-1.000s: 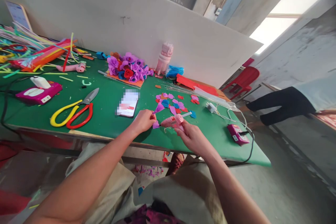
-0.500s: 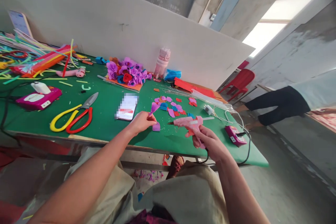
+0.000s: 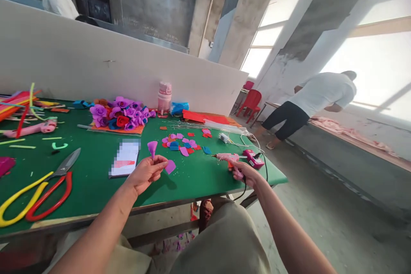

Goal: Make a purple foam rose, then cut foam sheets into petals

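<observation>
Pinched in my left hand (image 3: pixel 148 174) are a rolled purple paper cone (image 3: pixel 152 148), which points up, and a flat purple petal (image 3: pixel 170 167) at the fingertips. My right hand (image 3: pixel 245 173) grips a pink glue gun (image 3: pixel 226 157) by its handle; the nozzle faces left, apart from the petal. Loose purple, red and blue petals (image 3: pixel 184 150) lie on the green table beyond both hands. Behind my left hand, a phone (image 3: pixel 125 158) rests flat. Finished paper roses (image 3: pixel 122 113), mostly purple, are heaped on an orange sheet at the back.
Large scissors (image 3: pixel 54 188) with yellow and red handles lie at left, near another pink glue gun (image 3: pixel 35 128). A pink bottle (image 3: pixel 165 99) stands by the white partition (image 3: pixel 96 60). A magenta power block (image 3: pixel 253 159) with cords sits at right. Another person (image 3: pixel 308 98) bends over a bench.
The view has swung right and up. My left hand has lifted the cone and petal a little. The glue gun stays in my right hand, now farther from the petal.
</observation>
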Demonstrator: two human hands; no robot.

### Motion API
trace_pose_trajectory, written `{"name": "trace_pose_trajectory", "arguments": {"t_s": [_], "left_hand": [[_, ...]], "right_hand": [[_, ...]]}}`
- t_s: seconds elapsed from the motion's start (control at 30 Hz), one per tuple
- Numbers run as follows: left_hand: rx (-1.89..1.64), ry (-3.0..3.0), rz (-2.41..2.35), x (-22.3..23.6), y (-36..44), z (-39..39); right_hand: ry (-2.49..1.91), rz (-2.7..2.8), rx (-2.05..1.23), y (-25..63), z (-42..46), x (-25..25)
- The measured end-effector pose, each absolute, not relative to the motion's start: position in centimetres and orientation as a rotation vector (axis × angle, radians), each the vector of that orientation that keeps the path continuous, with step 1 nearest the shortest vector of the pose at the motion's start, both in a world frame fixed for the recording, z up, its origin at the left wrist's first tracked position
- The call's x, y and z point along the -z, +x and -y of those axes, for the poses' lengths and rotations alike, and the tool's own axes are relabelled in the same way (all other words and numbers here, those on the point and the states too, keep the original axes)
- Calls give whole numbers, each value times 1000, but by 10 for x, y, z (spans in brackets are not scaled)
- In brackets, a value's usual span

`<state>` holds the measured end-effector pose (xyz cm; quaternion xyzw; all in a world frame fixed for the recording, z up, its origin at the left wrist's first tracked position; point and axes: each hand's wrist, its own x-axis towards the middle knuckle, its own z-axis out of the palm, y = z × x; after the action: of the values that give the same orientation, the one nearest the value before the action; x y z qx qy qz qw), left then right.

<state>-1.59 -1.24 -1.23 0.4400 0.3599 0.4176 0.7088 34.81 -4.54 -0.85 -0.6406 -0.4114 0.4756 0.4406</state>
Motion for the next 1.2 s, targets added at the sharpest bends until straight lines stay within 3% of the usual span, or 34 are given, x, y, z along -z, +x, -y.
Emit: {"name": "trace_pose_trajectory", "arguments": {"t_s": [0.17, 0.33, 0.47, 0.6, 0.77, 1.2], "left_hand": [[-913, 984, -805, 12, -18, 14], [-960, 1115, -903, 7, -19, 17], [-992, 1368, -1068, 2, -18, 18], [-1054, 1542, -1154, 0, -16, 17], [-1030, 1632, -1158, 1, -18, 17], [-1138, 1640, -1283, 5, -26, 21]], "right_hand": [[-1834, 1130, -1111, 351, 43, 7], [-2020, 1256, -754, 347, 43, -5], [-1865, 1497, -503, 306, 37, -19], [-1379, 1819, -752, 227, 31, -25], [-1353, 1865, -976, 158, 25, -14], [-1262, 1288, -935, 166, 3, -9]]}}
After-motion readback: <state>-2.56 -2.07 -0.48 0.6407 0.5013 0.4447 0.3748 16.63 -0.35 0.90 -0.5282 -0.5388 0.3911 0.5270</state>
